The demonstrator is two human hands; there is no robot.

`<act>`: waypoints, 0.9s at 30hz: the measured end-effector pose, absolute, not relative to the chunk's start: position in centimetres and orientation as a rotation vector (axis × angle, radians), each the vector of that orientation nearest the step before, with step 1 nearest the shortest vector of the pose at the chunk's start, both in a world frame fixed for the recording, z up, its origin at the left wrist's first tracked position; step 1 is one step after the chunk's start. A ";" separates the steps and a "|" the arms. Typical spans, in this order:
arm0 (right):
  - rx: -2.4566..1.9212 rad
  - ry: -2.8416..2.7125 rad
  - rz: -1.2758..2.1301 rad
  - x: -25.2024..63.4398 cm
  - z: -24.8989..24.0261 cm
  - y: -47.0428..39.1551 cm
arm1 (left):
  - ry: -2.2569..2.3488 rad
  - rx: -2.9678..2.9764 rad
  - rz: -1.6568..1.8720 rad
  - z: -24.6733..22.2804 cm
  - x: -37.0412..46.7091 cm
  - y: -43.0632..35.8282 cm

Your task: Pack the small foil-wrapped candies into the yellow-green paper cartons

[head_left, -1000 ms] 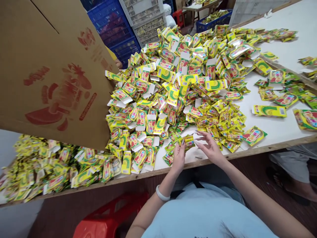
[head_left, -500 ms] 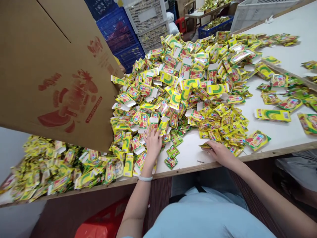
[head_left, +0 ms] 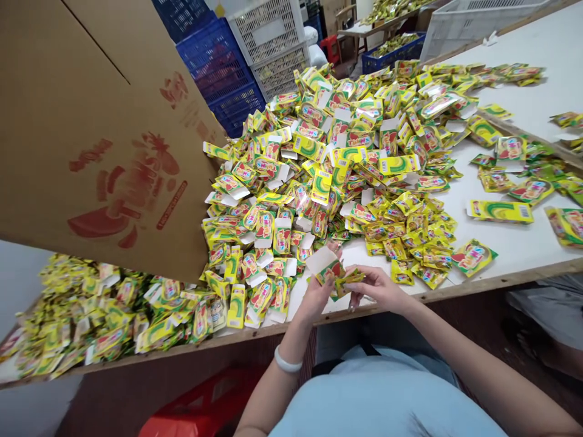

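My left hand is closed around a small candy box whose white end flap stands up. Beside it, my right hand pinches a yellow candy packet close against the box's end. Whether the packet is partly inside the box I cannot tell. Both hands are over the table's front edge. Beyond them spreads a large heap of yellow and green boxes, several with white flaps open. Right of the heap's front lie loose yellow packets.
A big brown carton stands at the left, with more packets in front of it. Blue crates and white crates are stacked behind. A red stool sits below the table. Another person's leg shows at right.
My left hand has come right and nearer from the heap, now with a box in it. My right hand has moved left with its packet to meet it. The small green packets there are now hidden.
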State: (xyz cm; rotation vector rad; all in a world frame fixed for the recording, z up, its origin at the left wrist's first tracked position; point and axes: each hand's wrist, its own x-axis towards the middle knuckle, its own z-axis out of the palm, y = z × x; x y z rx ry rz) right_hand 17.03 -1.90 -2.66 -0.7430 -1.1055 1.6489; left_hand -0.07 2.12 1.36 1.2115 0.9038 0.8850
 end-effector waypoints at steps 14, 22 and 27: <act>-0.952 -1.734 0.878 19.8 3.1 -0.9 | 0.872 1.326 0.522 0.8 0.4 -0.1; -1.091 -2.114 0.984 20.6 4.1 -1.7 | 0.977 1.498 0.482 0.2 0.3 -0.7; -1.088 -1.925 0.923 21.1 2.3 -3.1 | 0.827 1.291 0.377 -0.5 0.1 -1.2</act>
